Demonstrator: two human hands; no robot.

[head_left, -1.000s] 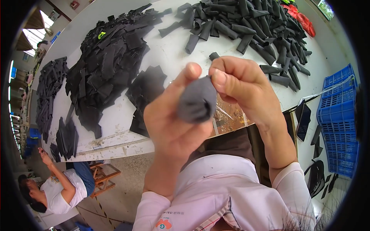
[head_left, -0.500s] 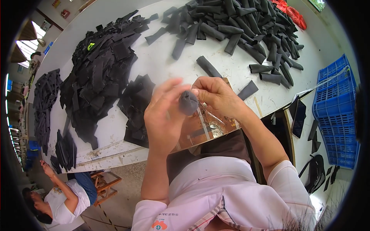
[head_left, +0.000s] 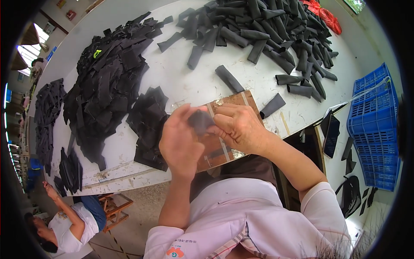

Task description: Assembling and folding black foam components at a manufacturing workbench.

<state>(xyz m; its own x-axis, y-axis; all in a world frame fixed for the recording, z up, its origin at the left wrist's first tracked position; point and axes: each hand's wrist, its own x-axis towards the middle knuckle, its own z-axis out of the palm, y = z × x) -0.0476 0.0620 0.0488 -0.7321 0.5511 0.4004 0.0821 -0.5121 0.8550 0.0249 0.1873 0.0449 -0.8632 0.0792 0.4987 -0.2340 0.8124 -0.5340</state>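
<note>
Both my hands pinch one small dark grey fabric piece (head_left: 199, 121) just above a brown wooden board (head_left: 236, 102) at the table's near edge. My left hand (head_left: 180, 142) grips it from the left with thumb and fingers. My right hand (head_left: 238, 126) holds its right side, fingers curled over it. A small stack of flat black pieces (head_left: 148, 121) lies just left of my left hand. One rolled black piece (head_left: 229, 78) and another (head_left: 272, 105) lie close beyond and right of the board.
A large heap of flat black pieces (head_left: 105, 82) covers the white table (head_left: 189, 84) on the left; a heap of rolled pieces (head_left: 267, 30) fills the far right. A blue crate (head_left: 373, 125) stands at right. Another person (head_left: 69, 224) sits lower left.
My hands have dropped from close to the camera down to the wooden board, still holding the dark piece between them.
</note>
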